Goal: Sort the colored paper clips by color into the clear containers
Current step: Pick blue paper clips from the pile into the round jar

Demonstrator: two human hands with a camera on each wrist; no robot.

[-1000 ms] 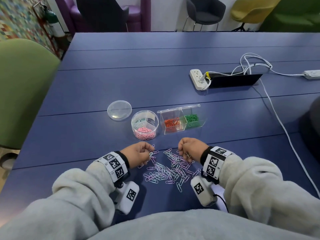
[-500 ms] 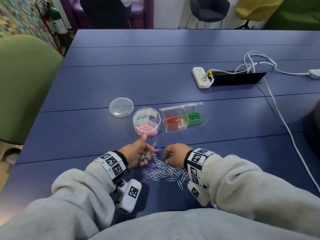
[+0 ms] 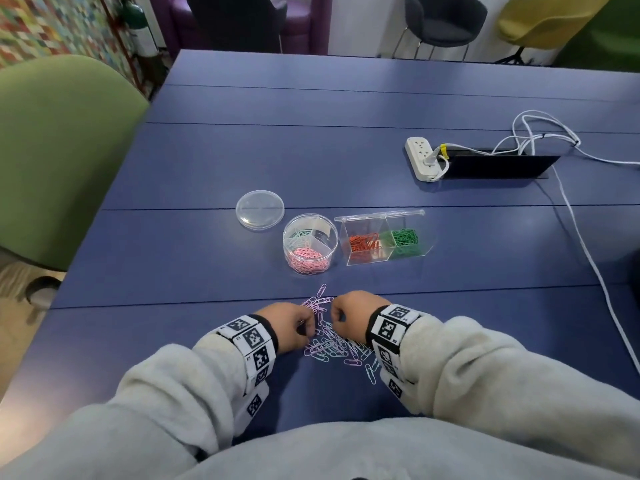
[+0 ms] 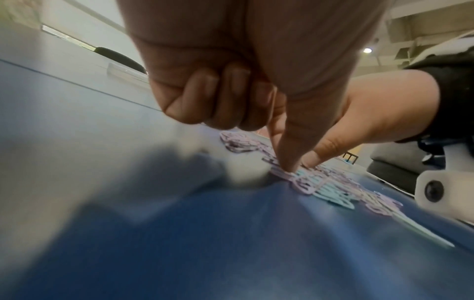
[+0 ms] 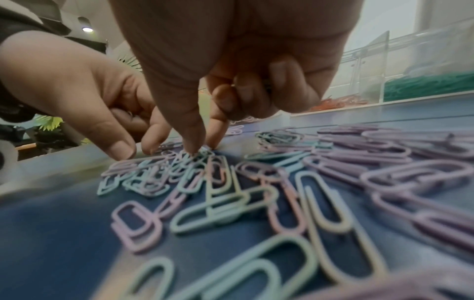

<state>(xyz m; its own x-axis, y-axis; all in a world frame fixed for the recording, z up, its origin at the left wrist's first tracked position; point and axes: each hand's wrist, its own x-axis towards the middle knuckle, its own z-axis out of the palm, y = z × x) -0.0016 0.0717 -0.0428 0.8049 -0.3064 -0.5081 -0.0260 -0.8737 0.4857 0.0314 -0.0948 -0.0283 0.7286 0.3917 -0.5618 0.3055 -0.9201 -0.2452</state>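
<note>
Loose pastel purple and light blue paper clips (image 3: 329, 346) lie in a pile on the blue table near its front edge. My left hand (image 3: 306, 329) is at the pile's left side; in the left wrist view its thumb and forefinger (image 4: 284, 166) pinch down on a purple clip, the other fingers curled. My right hand (image 3: 337, 318) is at the pile's top. Its thumb and forefinger (image 5: 202, 149) pinch at clips (image 5: 225, 203) while the curled fingers hold something small. Behind the pile stand a round clear container (image 3: 329, 233) with pink and mint clips and a rectangular clear box (image 3: 384, 223) with orange and green clips.
A clear round lid (image 3: 259, 209) lies left of the round container. A white power strip (image 3: 420, 157) with cables and a black cable slot sit at the back right. A white cable (image 3: 588, 251) runs down the table's right side. A green chair (image 3: 59, 150) stands at the left.
Both hands have drawn close together over the pile. The left forefinger, stretched toward the round container half a second ago, now points down into the clips. The right hand moved left.
</note>
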